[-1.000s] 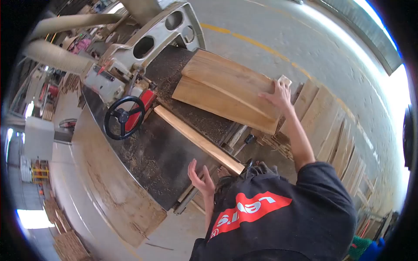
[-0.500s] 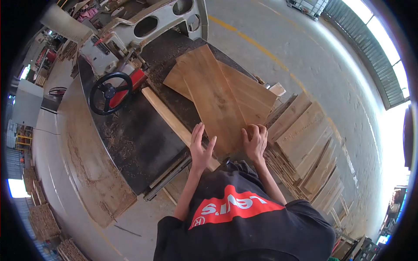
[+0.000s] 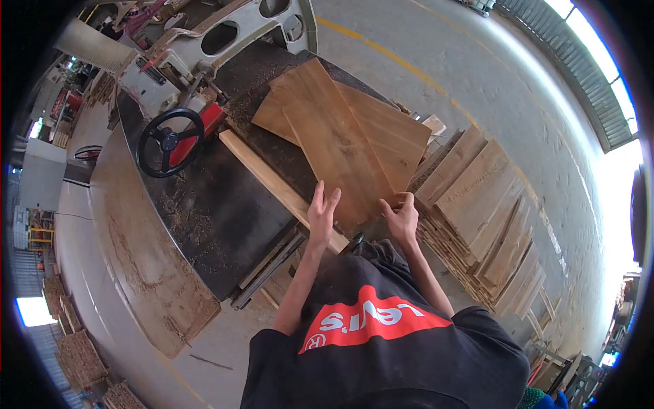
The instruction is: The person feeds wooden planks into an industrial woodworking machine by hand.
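A long brown board (image 3: pixel 334 136) lies slanted on top of a second board (image 3: pixel 402 136) on the dark machine table (image 3: pixel 211 225). My left hand (image 3: pixel 321 210) is at the near left edge of the upper board, its fingers raised and apart, holding nothing. At the near right corner of that board, my right hand (image 3: pixel 400 217) pinches the edge between thumb and curled fingers. A narrow light wooden strip (image 3: pixel 272 184) runs along the table left of the boards and passes beneath my left hand.
The machine's black handwheel (image 3: pixel 170 142) and red guard stand at the left. Stacked boards (image 3: pixel 477 198) lie to the right of my right hand. A large sawdust-strewn panel (image 3: pixel 136 252) is beyond the table's left edge. Sawdust covers parts of the table.
The view has shifted slightly. My left hand's fingers have drawn closer together and point up more. My right hand has its thumb pressed nearer the upper board's corner.
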{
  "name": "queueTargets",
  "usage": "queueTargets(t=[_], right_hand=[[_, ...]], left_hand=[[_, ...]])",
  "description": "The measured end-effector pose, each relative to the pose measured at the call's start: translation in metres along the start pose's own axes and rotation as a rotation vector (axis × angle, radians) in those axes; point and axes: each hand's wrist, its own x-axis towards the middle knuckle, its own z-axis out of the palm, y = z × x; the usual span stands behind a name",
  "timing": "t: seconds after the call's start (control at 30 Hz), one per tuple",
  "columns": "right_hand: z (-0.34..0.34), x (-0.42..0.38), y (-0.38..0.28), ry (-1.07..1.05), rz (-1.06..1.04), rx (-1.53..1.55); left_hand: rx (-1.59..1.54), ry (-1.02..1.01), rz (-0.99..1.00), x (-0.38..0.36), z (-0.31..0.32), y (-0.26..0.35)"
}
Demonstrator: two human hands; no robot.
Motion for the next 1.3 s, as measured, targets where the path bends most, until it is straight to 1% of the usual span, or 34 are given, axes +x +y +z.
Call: queueTargets(t=[0.1,0.13,0.17,0.23,0.27,0.3,0.33,0.37,0.4,0.43,0.47,0.5,0.53,0.57,0.63,0.73,0.83,1.03,1.2,1.3], right_hand=[[-0.012,-0.013,-0.016,0.044,0.046,0.111],[-0.013,-0.017,-0.023,0.102,0.046,0.176],[-0.013,-0.017,-0.025,0.117,0.009,0.247],[-0.013,-0.02,-0.027,0.151,-0.057,0.392],[-0.017,-0.026,-0.038,0.19,-0.166,0.349],[-0.024,-0.035,-0.053,0.184,-0.269,0.29],[-0.033,-0.046,-0.068,0.178,-0.367,0.23],[-0.039,-0.056,-0.082,0.17,-0.463,0.17],[-0.04,-0.065,-0.093,0.167,-0.599,0.182],[-0.045,-0.076,-0.104,0.095,-0.69,0.161],[-0.041,-0.084,-0.11,0.116,-0.827,0.152],[-0.038,-0.091,-0.117,0.137,-0.966,0.141],[-0.04,-0.103,-0.123,0.116,-1.023,0.148],[-0.038,-0.107,-0.123,0.08,-1.149,0.128],[-0.044,-0.113,-0.123,0.018,-1.376,0.033],[-0.049,-0.116,-0.126,-0.03,-1.573,0.011],[-0.046,-0.12,-0.124,-0.048,-1.569,0.084],[-0.063,-0.119,-0.129,-0.195,-1.713,0.104],[-0.057,-0.119,-0.114,-0.323,-1.773,0.255],[-0.053,-0.117,-0.115,-0.396,-1.744,0.373]], left_hand=[[-0.082,-0.043,-0.013,-0.004,0.003,0.021],[-0.074,-0.109,-0.023,0.001,-0.002,0.021],[-0.067,-0.175,-0.036,0.007,-0.011,0.022],[-0.139,-0.218,-0.082,0.01,-0.019,0.02],[-0.22,-0.192,-0.111,0.008,-0.017,0.028],[-0.295,-0.165,-0.142,0.006,-0.018,0.033],[-0.302,-0.097,-0.188,0.019,-0.025,0.014],[-0.447,-0.094,-0.289,0.026,-0.028,0.016],[-0.593,-0.087,-0.391,0.033,-0.031,0.02],[-0.738,-0.078,-0.491,0.038,-0.037,0.023],[-0.878,-0.32,-0.459,0.04,-0.047,0.031],[-0.625,-0.249,-0.115,0.037,-0.047,0.032],[-0.359,-0.177,0.217,0.031,-0.04,0.03],[-0.367,-0.155,0.238,0.026,-0.038,0.026],[-0.581,-0.133,0.072,0.015,-0.043,0.018],[-0.643,-0.1,0.024,-0.004,-0.051,0.011],[-0.64,-0.054,0.024,-0.018,-0.054,0.007],[-0.618,0.058,0.044,-0.038,-0.058,-0.002],[-0.575,0.175,0.034,-0.064,-0.067,-0.008],[-0.53,0.255,0.009,-0.087,-0.078,-0.012]])
